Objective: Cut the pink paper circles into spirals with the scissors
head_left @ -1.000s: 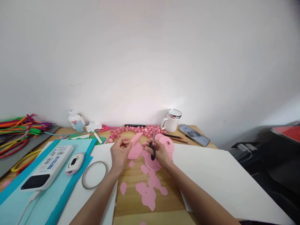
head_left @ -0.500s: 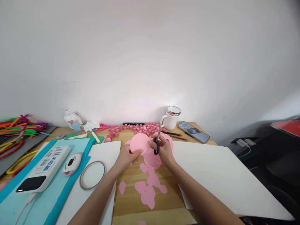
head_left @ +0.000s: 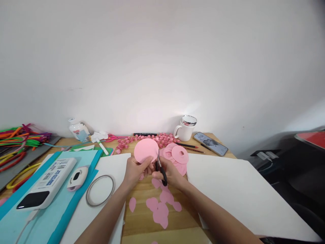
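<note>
A round pink paper disc (head_left: 145,149) is pinched at its lower edge by my left hand (head_left: 137,168), thumb on top. My right hand (head_left: 169,172) grips black-handled scissors (head_left: 164,178), whose blades point up along the disc's right edge. Just behind my right hand lies a pile of pink paper rings (head_left: 180,154), overlapping one another. Below both hands, several small pink paper petals (head_left: 160,212) are scattered on the wooden table (head_left: 142,225). Whether the blades are cutting into the paper I cannot tell.
Pink rolled-paper buds (head_left: 162,138) lie along the back, near a white mug (head_left: 185,128) and a phone (head_left: 210,143). White boards (head_left: 238,189) flank the middle. At left are a white power bank (head_left: 48,183), a tape ring (head_left: 88,195) and colourful pipe cleaners (head_left: 22,139).
Both hands have shifted slightly left and the disc has turned to face me more. The scissors moved down and left to the disc's edge, uncovering the pile of rings.
</note>
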Available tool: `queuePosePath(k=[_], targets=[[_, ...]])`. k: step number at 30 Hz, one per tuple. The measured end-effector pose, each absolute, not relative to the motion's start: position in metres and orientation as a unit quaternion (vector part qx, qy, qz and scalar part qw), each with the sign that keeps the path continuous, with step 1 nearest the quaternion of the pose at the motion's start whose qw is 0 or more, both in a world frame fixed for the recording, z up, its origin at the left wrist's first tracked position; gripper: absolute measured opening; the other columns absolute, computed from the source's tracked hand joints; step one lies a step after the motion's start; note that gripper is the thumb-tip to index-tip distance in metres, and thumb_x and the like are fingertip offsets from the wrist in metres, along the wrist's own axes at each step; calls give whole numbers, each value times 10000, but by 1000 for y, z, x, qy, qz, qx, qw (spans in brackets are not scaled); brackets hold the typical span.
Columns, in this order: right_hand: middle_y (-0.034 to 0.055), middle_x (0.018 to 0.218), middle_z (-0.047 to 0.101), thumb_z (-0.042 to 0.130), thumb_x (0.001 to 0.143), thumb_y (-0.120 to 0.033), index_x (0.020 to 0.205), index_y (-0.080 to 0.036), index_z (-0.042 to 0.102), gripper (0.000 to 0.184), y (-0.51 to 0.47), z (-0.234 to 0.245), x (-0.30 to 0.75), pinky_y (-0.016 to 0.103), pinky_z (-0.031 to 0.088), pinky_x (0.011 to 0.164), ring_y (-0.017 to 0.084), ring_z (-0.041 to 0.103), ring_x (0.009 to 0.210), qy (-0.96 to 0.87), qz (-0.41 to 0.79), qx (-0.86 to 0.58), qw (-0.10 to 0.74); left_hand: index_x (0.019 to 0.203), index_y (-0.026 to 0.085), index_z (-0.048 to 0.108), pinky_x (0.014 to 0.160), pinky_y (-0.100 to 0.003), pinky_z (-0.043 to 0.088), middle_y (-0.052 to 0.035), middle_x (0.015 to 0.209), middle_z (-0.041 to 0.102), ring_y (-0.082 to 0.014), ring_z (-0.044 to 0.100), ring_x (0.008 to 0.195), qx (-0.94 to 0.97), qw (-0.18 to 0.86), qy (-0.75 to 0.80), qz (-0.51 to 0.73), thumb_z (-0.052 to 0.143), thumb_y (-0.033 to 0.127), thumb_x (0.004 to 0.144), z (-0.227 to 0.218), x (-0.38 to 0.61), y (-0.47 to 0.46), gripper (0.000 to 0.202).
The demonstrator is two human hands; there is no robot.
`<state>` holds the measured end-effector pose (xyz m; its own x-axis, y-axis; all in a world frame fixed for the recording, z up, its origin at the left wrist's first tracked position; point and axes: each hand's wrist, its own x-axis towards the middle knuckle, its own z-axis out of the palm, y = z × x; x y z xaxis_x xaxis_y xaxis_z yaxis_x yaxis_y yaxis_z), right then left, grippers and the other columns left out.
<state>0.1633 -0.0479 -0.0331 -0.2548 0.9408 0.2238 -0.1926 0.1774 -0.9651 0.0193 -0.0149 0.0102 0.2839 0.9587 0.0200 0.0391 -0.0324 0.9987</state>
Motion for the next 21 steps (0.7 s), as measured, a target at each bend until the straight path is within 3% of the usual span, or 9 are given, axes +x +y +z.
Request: queuePosePath(k=[13, 21], targets=[[-32, 673, 471, 759, 662, -430, 789, -184, 495, 382, -53, -30, 155, 233, 320, 529, 107, 416, 579, -549, 551, -326, 537, 461, 141, 593, 298, -185, 285, 21, 302, 482, -81, 412, 265, 588, 545, 438, 407, 642, 340, 708, 10, 19, -15, 321], [-42, 613, 481, 734, 674, -421, 727, -198, 481, 341, -57, -20, 150, 246, 388, 541, 102, 437, 535, -538, 543, -325, 557, 429, 146, 548, 296, -197, 282, 14, 336, 495, -80, 401, 270, 580, 541, 447, 414, 650, 353, 694, 9, 19, -16, 351]])
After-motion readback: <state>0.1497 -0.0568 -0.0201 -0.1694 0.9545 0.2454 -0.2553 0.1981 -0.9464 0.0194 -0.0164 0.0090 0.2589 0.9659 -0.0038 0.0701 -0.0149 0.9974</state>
